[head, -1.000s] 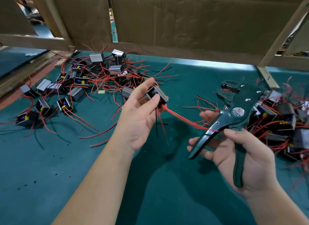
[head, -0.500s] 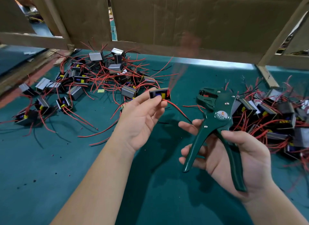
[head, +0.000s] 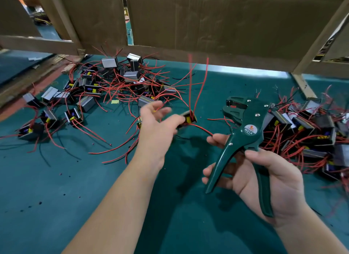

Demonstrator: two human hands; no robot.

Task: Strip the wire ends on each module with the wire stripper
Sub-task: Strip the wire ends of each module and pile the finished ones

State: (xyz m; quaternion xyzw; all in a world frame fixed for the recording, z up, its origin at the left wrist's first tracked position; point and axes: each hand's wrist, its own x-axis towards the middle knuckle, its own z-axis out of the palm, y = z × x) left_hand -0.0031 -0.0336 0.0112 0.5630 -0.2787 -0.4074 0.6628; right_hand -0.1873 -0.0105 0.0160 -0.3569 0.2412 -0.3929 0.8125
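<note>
black box-shaped module [head: 188, 118] with red wires: mid-frame, raised above the table, two wires up toward 12 | left hand [head: 156, 129]: at module's 8 o'clock, blurred, fingertips pinching it | green metal wire stripper [head: 245, 129]: at module's 3 o'clock, handles spread | right hand [head: 268, 178]: curled round the stripper's handles | teal felt table [head: 56, 197] | left module heap [head: 130, 76] at 10 o'clock | right module heap [head: 311, 125] at 3 o'clock | brown cardboard wall [head: 207, 23] at 12

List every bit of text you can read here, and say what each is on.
"W01A": on the round label of the wire stripper gripped by the right hand.
Finer print under it on the same label: too small to read.
Modules: no readable print.
</note>
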